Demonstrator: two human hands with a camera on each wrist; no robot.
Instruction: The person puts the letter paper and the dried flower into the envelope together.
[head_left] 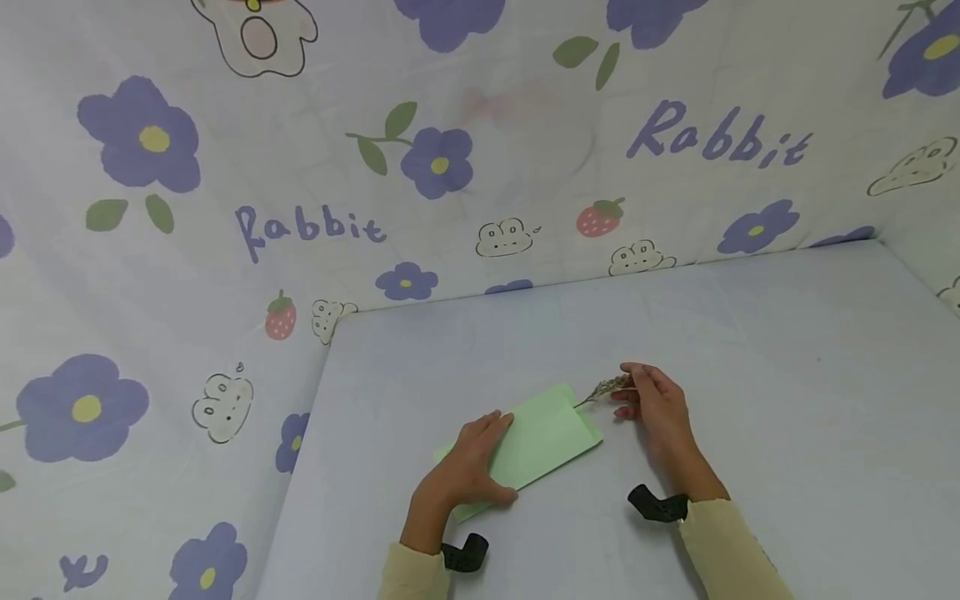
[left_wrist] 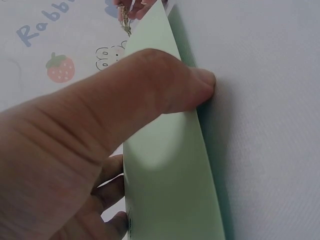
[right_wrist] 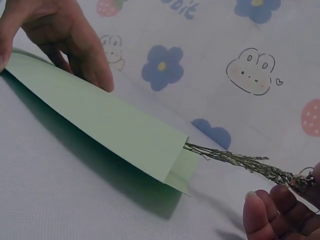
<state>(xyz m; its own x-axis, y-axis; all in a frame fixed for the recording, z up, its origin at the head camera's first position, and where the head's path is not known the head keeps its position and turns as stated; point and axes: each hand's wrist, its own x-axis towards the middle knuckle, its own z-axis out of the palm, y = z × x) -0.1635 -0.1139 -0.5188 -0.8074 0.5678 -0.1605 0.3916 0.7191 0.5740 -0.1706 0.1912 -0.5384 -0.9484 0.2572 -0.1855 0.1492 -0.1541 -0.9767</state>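
Note:
A light green paper envelope lies slantwise on the table, its mouth toward the right. My left hand grips it across its width, the thumb over the near edge and the fingers at the far edge. In the right wrist view, a sprig of dried flowers has its thin stems inside the envelope's mouth, while its seedy heads stick out. The heads are pinched by my right hand, just beyond the mouth. How far the stems reach inside is hidden.
The pale table runs back to a fabric backdrop printed with flowers, rabbits and strawberries. Black wrist mounts sit at both cuffs.

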